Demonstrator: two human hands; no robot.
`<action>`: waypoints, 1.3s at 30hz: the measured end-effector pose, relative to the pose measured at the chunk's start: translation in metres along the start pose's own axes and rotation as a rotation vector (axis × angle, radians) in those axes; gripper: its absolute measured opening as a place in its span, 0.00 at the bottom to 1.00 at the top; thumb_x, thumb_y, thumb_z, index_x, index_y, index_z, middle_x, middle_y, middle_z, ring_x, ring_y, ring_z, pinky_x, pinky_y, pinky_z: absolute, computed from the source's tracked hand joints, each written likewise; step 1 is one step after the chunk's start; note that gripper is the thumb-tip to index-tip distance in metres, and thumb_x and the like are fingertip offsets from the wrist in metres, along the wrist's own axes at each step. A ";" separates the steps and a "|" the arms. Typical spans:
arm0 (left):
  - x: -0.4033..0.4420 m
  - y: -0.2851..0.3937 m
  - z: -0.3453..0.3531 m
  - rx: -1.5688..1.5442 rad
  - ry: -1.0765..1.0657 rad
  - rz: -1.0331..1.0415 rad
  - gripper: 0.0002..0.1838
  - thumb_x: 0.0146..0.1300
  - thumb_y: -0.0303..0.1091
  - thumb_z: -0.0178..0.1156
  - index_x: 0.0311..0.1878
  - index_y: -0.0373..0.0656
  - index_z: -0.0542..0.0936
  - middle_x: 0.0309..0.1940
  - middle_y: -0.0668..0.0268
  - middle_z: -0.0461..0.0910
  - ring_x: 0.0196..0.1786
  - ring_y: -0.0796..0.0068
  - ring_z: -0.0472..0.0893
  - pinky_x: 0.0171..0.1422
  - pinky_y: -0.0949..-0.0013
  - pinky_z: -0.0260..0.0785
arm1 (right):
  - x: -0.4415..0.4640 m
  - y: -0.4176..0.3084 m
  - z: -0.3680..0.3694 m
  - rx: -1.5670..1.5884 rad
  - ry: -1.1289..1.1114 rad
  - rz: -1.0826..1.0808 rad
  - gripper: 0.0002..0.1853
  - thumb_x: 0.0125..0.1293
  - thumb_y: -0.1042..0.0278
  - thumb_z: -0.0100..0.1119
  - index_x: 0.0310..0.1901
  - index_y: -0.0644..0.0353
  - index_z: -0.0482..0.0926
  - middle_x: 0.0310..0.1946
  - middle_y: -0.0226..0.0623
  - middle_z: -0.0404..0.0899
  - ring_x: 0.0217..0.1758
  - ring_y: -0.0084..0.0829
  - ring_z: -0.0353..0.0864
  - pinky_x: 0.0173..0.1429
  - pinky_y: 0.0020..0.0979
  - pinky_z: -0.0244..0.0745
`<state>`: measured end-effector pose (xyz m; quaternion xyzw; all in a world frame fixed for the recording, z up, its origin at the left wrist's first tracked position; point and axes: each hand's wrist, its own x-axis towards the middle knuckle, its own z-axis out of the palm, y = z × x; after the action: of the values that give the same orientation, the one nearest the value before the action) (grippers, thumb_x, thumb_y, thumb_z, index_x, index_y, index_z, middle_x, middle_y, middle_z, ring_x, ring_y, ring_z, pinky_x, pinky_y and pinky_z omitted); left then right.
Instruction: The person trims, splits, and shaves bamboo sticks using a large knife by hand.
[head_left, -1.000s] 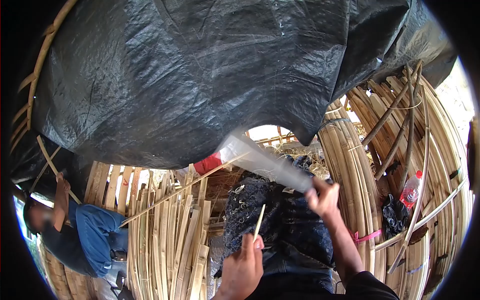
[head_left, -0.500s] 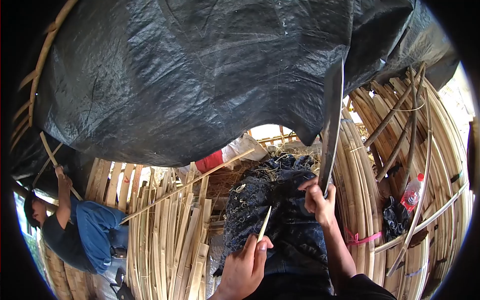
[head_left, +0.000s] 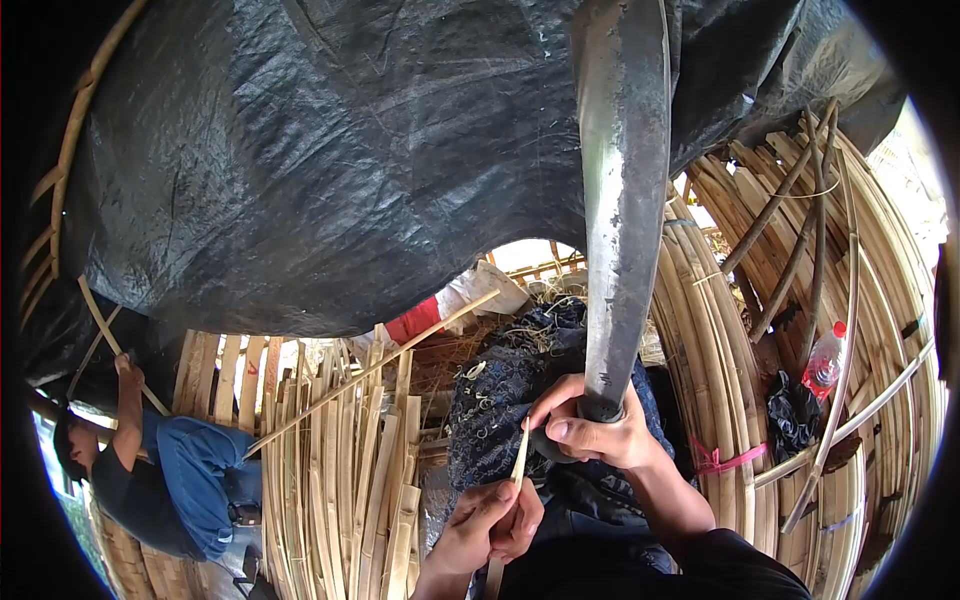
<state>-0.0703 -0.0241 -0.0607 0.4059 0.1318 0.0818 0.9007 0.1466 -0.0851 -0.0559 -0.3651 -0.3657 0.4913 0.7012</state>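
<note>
A large machete (head_left: 622,200) points upward, its broad dark blade in front of the black tarp. My right hand (head_left: 600,430) is closed round its handle, with the index finger reaching left to the tip of a bamboo stick. That pale, pointed bamboo stick (head_left: 520,460) is pinched in my left hand (head_left: 492,525), its tip upward. The lower end shows below my left hand. Beneath both hands a dark patterned cloth (head_left: 490,400) lies over my lap, with curled shavings on it.
Split bamboo strips (head_left: 340,480) stand at the left, and bundled strips (head_left: 715,400) tied with pink cord at the right. A black tarp (head_left: 380,150) hangs ahead. A plastic bottle (head_left: 825,362) lies right. Another person (head_left: 140,480) holds a stick at far left.
My right hand has moved left and closer to my left hand. The machete now looks larger and its flat side faces me. My index finger has come to the stick's tip.
</note>
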 end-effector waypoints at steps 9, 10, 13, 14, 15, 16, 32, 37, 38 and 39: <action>0.003 -0.001 0.001 -0.148 -0.007 -0.015 0.29 0.85 0.51 0.40 0.33 0.36 0.72 0.14 0.70 0.62 0.14 0.83 0.59 0.18 0.75 0.54 | 0.011 0.004 0.011 0.106 0.020 0.095 0.06 0.68 0.78 0.68 0.45 0.70 0.86 0.17 0.27 0.75 0.14 0.13 0.67 0.19 0.21 0.56; 0.003 -0.001 0.000 -0.148 -0.007 -0.015 0.29 0.85 0.51 0.40 0.33 0.36 0.72 0.14 0.70 0.62 0.14 0.83 0.59 0.18 0.75 0.54 | 0.012 0.005 0.011 0.106 0.020 0.096 0.06 0.68 0.78 0.68 0.45 0.70 0.86 0.17 0.27 0.75 0.14 0.13 0.67 0.19 0.21 0.56; 0.002 -0.002 -0.003 -0.152 0.004 -0.017 0.30 0.84 0.54 0.41 0.32 0.37 0.72 0.13 0.71 0.61 0.13 0.83 0.58 0.18 0.74 0.53 | 0.014 0.009 0.012 0.099 -0.001 0.054 0.07 0.67 0.80 0.68 0.46 0.70 0.85 0.17 0.27 0.75 0.15 0.13 0.67 0.19 0.21 0.57; 0.002 -0.002 -0.002 -0.145 0.017 -0.024 0.31 0.84 0.55 0.42 0.31 0.37 0.72 0.13 0.71 0.60 0.13 0.82 0.58 0.18 0.74 0.53 | 0.014 0.010 0.013 0.095 0.012 0.012 0.08 0.66 0.82 0.68 0.45 0.72 0.83 0.18 0.31 0.75 0.14 0.15 0.66 0.19 0.22 0.57; 0.002 -0.002 -0.003 -0.138 0.029 -0.030 0.31 0.83 0.56 0.42 0.31 0.37 0.72 0.12 0.72 0.60 0.12 0.82 0.58 0.18 0.74 0.53 | 0.014 0.012 0.014 0.090 0.024 -0.031 0.09 0.64 0.84 0.68 0.44 0.74 0.81 0.19 0.34 0.76 0.14 0.17 0.65 0.18 0.23 0.57; 0.002 -0.002 -0.003 -0.138 0.029 -0.030 0.31 0.83 0.56 0.42 0.31 0.37 0.72 0.12 0.72 0.60 0.12 0.82 0.58 0.18 0.74 0.53 | 0.014 0.014 0.014 0.089 0.024 -0.031 0.09 0.64 0.84 0.68 0.44 0.74 0.81 0.19 0.34 0.76 0.14 0.17 0.65 0.18 0.23 0.57; 0.000 -0.006 -0.006 -0.215 0.047 -0.013 0.29 0.84 0.53 0.41 0.31 0.39 0.71 0.11 0.73 0.58 0.13 0.81 0.57 0.18 0.74 0.51 | 0.010 0.029 0.015 -0.029 0.069 -0.155 0.08 0.64 0.84 0.68 0.44 0.74 0.85 0.24 0.37 0.78 0.16 0.19 0.69 0.19 0.25 0.61; 0.002 -0.005 -0.007 -0.219 0.074 -0.019 0.29 0.84 0.53 0.41 0.31 0.40 0.71 0.11 0.74 0.57 0.13 0.81 0.56 0.18 0.74 0.51 | 0.009 0.030 0.016 0.034 0.082 -0.116 0.09 0.67 0.81 0.68 0.47 0.74 0.84 0.21 0.33 0.75 0.15 0.18 0.67 0.19 0.25 0.59; 0.004 -0.004 -0.007 -0.200 0.070 -0.008 0.29 0.84 0.53 0.41 0.31 0.40 0.71 0.11 0.74 0.57 0.13 0.82 0.56 0.18 0.74 0.51 | 0.009 0.029 0.017 0.036 0.084 -0.105 0.11 0.69 0.78 0.67 0.49 0.75 0.83 0.20 0.31 0.72 0.14 0.17 0.65 0.19 0.25 0.58; 0.005 -0.003 -0.006 -0.182 0.065 0.004 0.29 0.84 0.54 0.41 0.31 0.40 0.70 0.11 0.74 0.57 0.13 0.82 0.56 0.18 0.74 0.51 | 0.009 0.029 0.017 0.036 0.086 -0.094 0.13 0.71 0.75 0.66 0.51 0.76 0.82 0.18 0.29 0.70 0.13 0.16 0.63 0.19 0.24 0.57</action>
<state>-0.0675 -0.0205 -0.0680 0.3199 0.1523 0.1083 0.9288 0.1217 -0.0666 -0.0717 -0.3557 -0.3428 0.4483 0.7450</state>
